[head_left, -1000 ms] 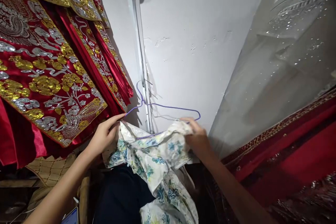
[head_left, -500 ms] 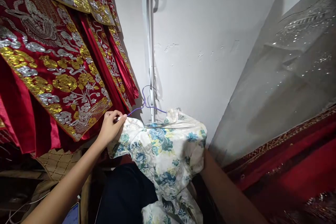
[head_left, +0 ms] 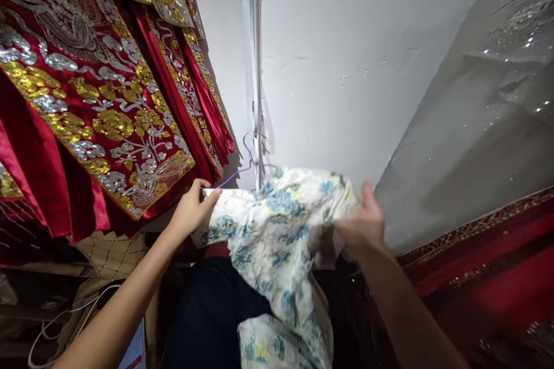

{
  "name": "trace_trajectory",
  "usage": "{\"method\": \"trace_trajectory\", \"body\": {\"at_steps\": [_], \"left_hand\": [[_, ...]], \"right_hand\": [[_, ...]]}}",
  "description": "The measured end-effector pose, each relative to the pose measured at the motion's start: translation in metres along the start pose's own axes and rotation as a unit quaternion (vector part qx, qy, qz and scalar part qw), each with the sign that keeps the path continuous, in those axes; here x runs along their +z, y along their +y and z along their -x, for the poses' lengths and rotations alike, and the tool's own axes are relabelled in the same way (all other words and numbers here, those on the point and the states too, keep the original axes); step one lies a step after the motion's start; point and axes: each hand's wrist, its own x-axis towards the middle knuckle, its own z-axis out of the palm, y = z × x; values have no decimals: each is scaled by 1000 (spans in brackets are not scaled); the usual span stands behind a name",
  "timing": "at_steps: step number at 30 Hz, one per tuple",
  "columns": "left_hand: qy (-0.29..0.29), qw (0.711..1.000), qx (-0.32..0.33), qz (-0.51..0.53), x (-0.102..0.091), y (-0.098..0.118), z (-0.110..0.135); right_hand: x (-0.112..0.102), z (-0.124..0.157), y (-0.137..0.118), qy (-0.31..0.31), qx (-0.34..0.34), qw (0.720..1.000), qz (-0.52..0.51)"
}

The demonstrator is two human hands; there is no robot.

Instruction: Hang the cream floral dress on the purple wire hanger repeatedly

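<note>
A white garment with a blue and yellow floral print (head_left: 277, 236) hangs over a thin purple wire hanger (head_left: 242, 170), whose hook is by a metal rail on the wall (head_left: 257, 69). My left hand (head_left: 193, 210) pinches the garment's left shoulder where the hanger's arm comes out. My right hand (head_left: 363, 225) grips the garment's right shoulder, with the fingers closed on the cloth and the thumb up. The rest of the hanger is hidden under the fabric.
Red robes with gold and silver embroidery (head_left: 99, 109) hang close on the left. A clear plastic cover over red cloth (head_left: 476, 144) slopes on the right. A white wall (head_left: 346, 40) is ahead. A cable (head_left: 56, 323) and woven mat (head_left: 108, 253) lie lower left.
My right hand has come back into view and taken hold of the garment's right shoulder, which now covers the hanger's right end. The left hand keeps its pinch.
</note>
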Motion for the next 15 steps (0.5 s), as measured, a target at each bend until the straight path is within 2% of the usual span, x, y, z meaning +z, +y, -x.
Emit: {"method": "trace_trajectory", "body": {"at_steps": [2,3,6,8,10,15], "left_hand": [[11,999,45,28,-1,16,1],[19,997,67,35,-1,24,0],[44,994,98,36,-1,36,-7],[77,992,90,45,3,35,-11],[103,989,82,72,8,31,-15],[105,986,102,74,17,25,-28]], "right_hand": [[12,-9,-32,-74,-6,992,-101],[24,-9,-46,-90,-37,987,-130],[65,5,-74,-138,-69,986,-64],[83,18,-80,-167,-74,983,6],[88,20,-77,-187,-77,979,40],[83,-18,-66,-180,-87,979,28]]}}
